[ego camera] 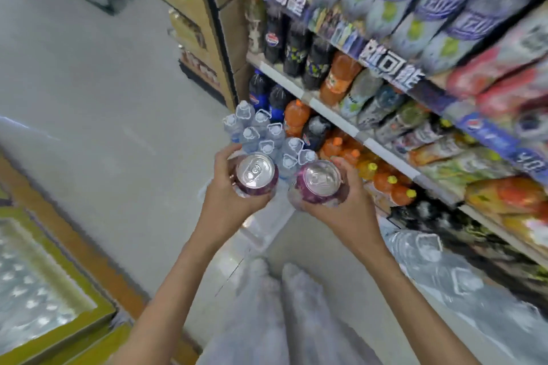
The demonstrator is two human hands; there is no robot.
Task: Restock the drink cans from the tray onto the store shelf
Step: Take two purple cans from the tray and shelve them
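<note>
1. Looks like mid-carry to me. The left hand is wrapped round one purple can, and the right hand is wrapped round a second purple can. Both cans are upright with silver tops up, close together but apart as far as I can tell.
2. Both cans are out in the aisle, above a shrink-wrapped pack of water bottles and just beside the store shelf. Neither one is shelved yet.
3. Still to do: find their slot and set them in. I can't spot matching purple cans on the shelf, only big soda bottles, so I can't say how many are already up.
4. Hard to see: the green-yellow carton at lower left shows rows of silvery tops. It might be the tray, but it's too blurred and cut off by the edge to call. The shelf labels are smeared, and the fingertips are hidden behind the cans.
</note>
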